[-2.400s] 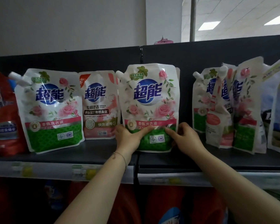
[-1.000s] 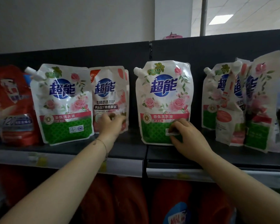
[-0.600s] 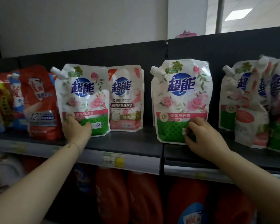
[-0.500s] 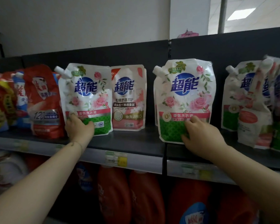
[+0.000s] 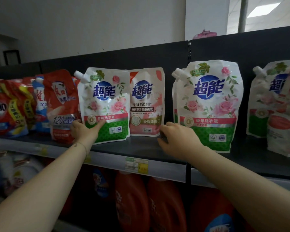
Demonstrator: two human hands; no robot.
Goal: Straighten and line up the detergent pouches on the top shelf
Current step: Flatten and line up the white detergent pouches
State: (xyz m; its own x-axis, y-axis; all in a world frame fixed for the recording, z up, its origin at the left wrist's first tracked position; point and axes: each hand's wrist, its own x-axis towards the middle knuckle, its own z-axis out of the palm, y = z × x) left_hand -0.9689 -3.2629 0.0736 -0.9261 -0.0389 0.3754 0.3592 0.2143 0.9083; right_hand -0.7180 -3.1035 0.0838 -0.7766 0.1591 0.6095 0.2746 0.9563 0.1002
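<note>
On the dark top shelf (image 5: 141, 149) stand white pouches with blue logos. A green-bottomed rose pouch (image 5: 105, 101) stands at centre left; my left hand (image 5: 84, 131) grips its lower left corner, thumb across the front. A smaller pink pouch (image 5: 146, 101) stands just behind and right of it. My right hand (image 5: 177, 139) hovers in the gap beside the pink pouch's lower right corner, fingers curled and holding nothing. To its right a second green rose pouch (image 5: 209, 104) stands upright, with another pouch behind it.
Red and blue detergent bags (image 5: 60, 101) crowd the shelf's left end. More white pouches (image 5: 273, 101) lean together at the far right. A price tag (image 5: 136, 164) hangs on the shelf's front edge. Red bottles (image 5: 132, 201) fill the shelf below.
My right hand has let go of the right green pouch and moved left toward the pink one. My left hand keeps its hold on the left green pouch. The view shifted left.
</note>
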